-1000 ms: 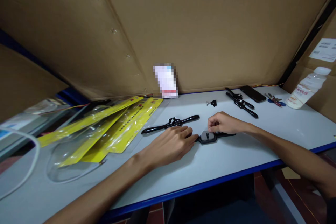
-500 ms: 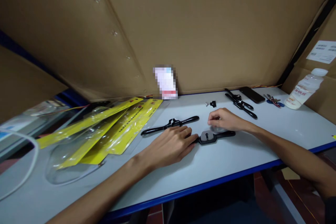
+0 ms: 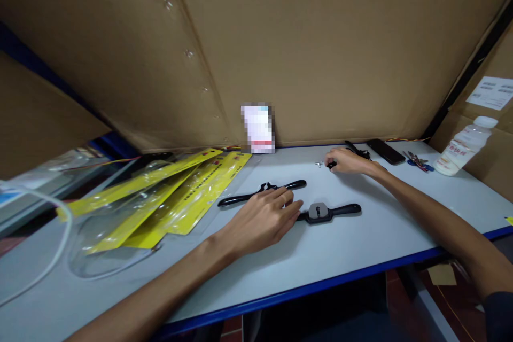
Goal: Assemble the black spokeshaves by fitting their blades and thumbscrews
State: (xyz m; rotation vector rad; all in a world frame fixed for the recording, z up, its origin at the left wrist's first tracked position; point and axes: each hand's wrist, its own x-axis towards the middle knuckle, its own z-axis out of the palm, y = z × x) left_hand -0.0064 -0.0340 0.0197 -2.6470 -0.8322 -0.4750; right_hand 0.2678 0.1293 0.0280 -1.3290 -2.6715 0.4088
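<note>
A black spokeshave (image 3: 318,214) lies on the table with its grey blade face up. My left hand (image 3: 272,214) hovers over its left handle, fingers loosely stretched and partly hiding it. Behind that hand rests a second spokeshave (image 3: 236,200), its middle partly covered by my fingers. Farther back, my right hand (image 3: 347,161) pinches a small black lever cap (image 3: 331,165) at the tabletop. A small silver screw (image 3: 318,164) sits just left of those fingertips. More black spokeshaves (image 3: 363,154) are partly hidden behind my right hand.
Yellow-carded clear packages (image 3: 188,197) are piled at the left, near a white cable (image 3: 66,230). At the back right are a dark phone (image 3: 386,151), keys (image 3: 417,161) and a plastic bottle (image 3: 465,147). A blurred upright screen (image 3: 258,128) leans on the cardboard wall (image 3: 304,53).
My right hand has moved back from beside the blade to the lever cap and taken hold of it. My left hand has eased up slightly from the spokeshave's handle.
</note>
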